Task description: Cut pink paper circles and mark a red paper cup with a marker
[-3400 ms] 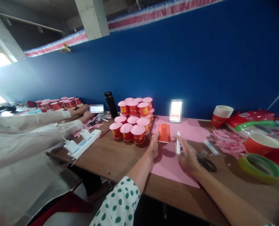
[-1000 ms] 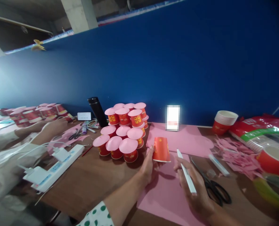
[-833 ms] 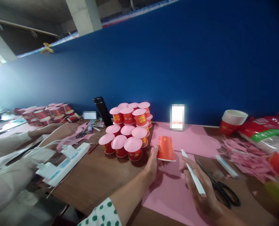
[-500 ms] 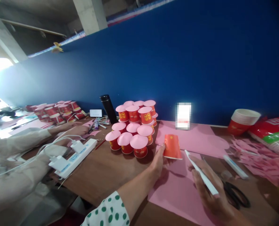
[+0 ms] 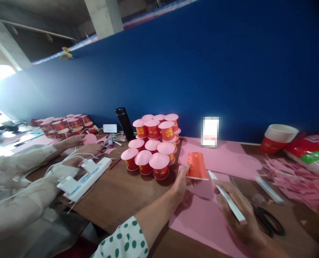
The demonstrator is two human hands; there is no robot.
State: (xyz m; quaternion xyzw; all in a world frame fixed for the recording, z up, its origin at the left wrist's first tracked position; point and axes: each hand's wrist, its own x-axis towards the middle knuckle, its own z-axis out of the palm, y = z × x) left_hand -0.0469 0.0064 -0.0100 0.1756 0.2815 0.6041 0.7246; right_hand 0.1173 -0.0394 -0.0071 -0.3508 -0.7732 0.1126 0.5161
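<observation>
My left hand (image 5: 180,184) grips a red paper cup (image 5: 196,166) by its left side, with the cup's wide rim facing down. Held in my right hand (image 5: 238,211) is a slim white pen-shaped stick (image 5: 231,203), its narrow end pointing up and left, near the cup's lower right edge. Whether the tip touches the cup I cannot tell. Below both hands lies pink paper (image 5: 199,218). Black-handled scissors (image 5: 269,220) rest beside my right hand, their blades partly hidden.
Left of the cup, several red cups with pink cone tops (image 5: 158,161) stand stacked. A black flask (image 5: 124,123) and a white power strip (image 5: 91,179) are farther left, by a co-worker's arms (image 5: 45,154). Stacked cups (image 5: 279,138) and pink scraps (image 5: 291,179) lie right.
The white stick has shifted slightly left, its tip closer to the red cup. My left hand keeps its hold on the cup. At left, a co-worker's hand now holds up a pink disc.
</observation>
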